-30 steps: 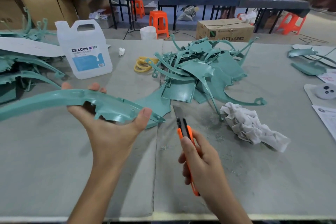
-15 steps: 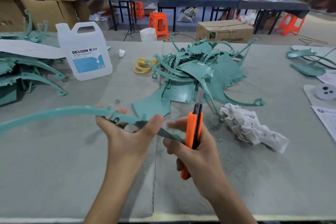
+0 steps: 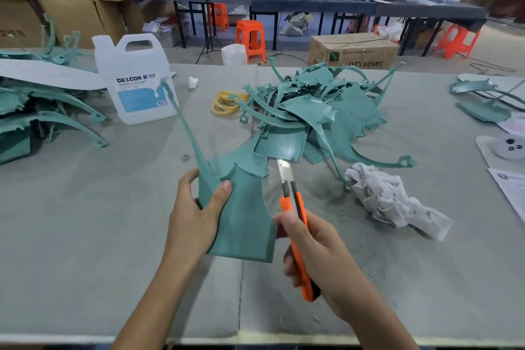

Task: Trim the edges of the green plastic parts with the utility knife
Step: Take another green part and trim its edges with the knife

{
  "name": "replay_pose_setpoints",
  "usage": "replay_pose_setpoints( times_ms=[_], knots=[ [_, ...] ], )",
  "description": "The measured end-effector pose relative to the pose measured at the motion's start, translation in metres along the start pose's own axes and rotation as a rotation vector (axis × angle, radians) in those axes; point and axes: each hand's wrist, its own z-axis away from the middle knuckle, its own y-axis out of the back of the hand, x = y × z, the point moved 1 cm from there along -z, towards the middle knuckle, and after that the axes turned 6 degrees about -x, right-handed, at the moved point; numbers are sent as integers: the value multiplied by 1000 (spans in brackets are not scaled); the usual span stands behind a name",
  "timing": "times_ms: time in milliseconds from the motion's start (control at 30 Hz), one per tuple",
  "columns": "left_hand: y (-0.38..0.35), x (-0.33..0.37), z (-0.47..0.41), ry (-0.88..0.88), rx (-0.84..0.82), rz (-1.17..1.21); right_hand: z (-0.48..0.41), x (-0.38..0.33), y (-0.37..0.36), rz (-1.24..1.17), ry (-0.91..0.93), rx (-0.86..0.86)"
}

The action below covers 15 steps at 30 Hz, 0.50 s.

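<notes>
In the head view, a flat teal-green plastic part [image 3: 244, 213] with a long, thin curved arm is held upright above the grey felt-covered table [image 3: 85, 221] by the left hand [image 3: 196, 216]. The thumb is laid across the part's near face and the fingers are wrapped behind its left edge. The thin arm rises up and to the left from that grip. An orange and black utility knife [image 3: 294, 207] is gripped by the right hand [image 3: 321, 258], fingers curled round the handle. Its silver blade [image 3: 284, 169] is extended and pointed up and away, just beside the part's upper right edge; whether it touches cannot be told. Beyond both hands, a loose pile of green plastic parts [image 3: 312, 113] is spread on the table. A crumpled white cloth [image 3: 392, 202] lies to the right of the knife hand. A white plastic jug with a blue label [image 3: 136, 79] is seen beyond the left hand, with yellow loops [image 3: 225, 102] between it and the pile. Further green pieces [image 3: 42, 116] are stacked far to the left.
</notes>
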Motion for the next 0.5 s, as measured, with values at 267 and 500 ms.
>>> replay_pose_setpoints(
  times_ms=[267, 500],
  knots=[
    [0, -16, -10, 240, -165, 234, -7, 14, 31, 579, 11, -45],
    [-4, -13, -4, 285, -225, 366, -13, 15, 33, 559, 51, -144]
  ],
)
